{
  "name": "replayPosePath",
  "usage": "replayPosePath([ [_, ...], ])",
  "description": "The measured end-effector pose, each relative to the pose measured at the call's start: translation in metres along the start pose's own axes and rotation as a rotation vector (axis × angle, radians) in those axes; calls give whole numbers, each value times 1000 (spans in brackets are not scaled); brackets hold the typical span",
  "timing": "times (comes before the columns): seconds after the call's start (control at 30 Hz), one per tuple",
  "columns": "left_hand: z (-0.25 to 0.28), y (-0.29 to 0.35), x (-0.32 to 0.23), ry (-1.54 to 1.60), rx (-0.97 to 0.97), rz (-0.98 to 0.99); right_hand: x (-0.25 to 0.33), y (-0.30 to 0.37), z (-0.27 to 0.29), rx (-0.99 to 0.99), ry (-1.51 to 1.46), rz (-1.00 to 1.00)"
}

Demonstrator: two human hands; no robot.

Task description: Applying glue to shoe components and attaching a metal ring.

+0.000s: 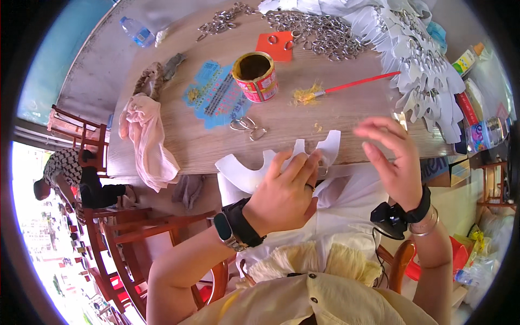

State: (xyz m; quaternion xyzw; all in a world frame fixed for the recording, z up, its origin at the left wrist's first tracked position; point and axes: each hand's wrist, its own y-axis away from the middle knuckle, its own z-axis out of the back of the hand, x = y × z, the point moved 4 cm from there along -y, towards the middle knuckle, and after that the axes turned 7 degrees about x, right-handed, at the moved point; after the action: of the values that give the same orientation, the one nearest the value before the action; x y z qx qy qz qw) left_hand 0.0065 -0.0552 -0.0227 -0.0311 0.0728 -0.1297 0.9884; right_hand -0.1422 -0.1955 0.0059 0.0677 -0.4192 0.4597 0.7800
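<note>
One scalloped white cutout (237,170) under the left hand (283,200), fingers bunched, hold unclear; right hand (400,162) fingers spread, empty.

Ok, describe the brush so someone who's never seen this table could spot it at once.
On the wood-look table, find the open round can near the middle. Just right of it lies the brush, bristles toward the can. Its long, thin red handle sets it apart from the squat can and flat red square.
</note>
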Motion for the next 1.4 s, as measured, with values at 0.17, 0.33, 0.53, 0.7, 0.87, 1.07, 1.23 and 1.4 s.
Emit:
replayPosePath([
  [0.17, 0, -4, -6, 7, -94, 36, 9, 9, -30, 10, 66, -149],
  [0.33, 0, -7, -10, 17, -144, 85, 6, 11, -51, -10, 174, -222],
  [0.53, -5, -2, -7, 29, -178, 80, 8, 5, -57, 25, 207, -274],
  [0.7, -12, 0, -7, -55, -270, 61, 16, 2, -60, 23, 304, -281],
  [0.87, -16, -2, 2, -49, -413, 33, 12, 2, -61, 28, 264, -247],
  [1.07, -14, -7, 2, -20, -507, 94, 9, -1, -58, 64, 258, -249],
  [1.23, -16, -7, -1, 23, -549, 76, 6, -2, -55, 85, 239, -234],
  [1.4, -16, -8, -2, -10, -545, 87, 4, -2, -56, 81, 223, -253],
])
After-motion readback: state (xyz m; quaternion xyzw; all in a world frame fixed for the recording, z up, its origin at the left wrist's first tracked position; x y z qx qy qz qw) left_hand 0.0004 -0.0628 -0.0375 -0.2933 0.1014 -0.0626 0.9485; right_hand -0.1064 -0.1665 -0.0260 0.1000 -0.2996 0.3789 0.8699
